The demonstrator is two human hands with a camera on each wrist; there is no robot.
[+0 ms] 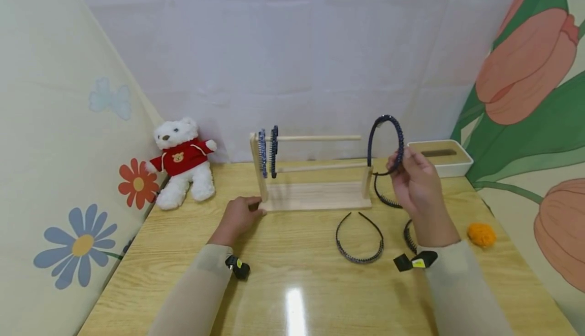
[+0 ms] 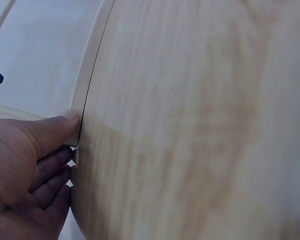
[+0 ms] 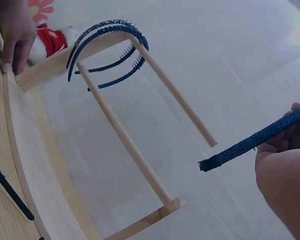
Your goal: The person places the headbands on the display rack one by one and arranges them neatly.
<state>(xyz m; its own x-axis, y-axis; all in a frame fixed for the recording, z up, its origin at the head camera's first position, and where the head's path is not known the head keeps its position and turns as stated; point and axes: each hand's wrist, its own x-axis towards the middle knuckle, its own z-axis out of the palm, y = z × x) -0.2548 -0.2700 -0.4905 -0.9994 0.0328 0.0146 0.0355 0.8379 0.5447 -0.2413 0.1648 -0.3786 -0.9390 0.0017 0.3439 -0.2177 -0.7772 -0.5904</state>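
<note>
My right hand (image 1: 413, 181) holds a dark, sparkly headband (image 1: 399, 138) up by its lower side, between thumb and fingers. The headband stands in the air at the right end of a wooden headband stand (image 1: 315, 196), close to the free ends of its two rods. In the right wrist view, one end of the headband (image 3: 255, 142) points toward these rods (image 3: 190, 110). Two glittery headbands (image 1: 273, 150) hang at the stand's left end. My left hand (image 1: 239, 214) grips the front left corner of the stand's base (image 2: 87, 85), thumb on the wood and fingers curled beside it.
On the table lie a headband (image 1: 359, 261) in front of the stand and two more near the right arm, partly hidden. A white box (image 1: 457, 170) stands at the back right, an orange fuzzy thing (image 1: 482, 235) before it. A white teddy bear (image 1: 183, 161) sits left.
</note>
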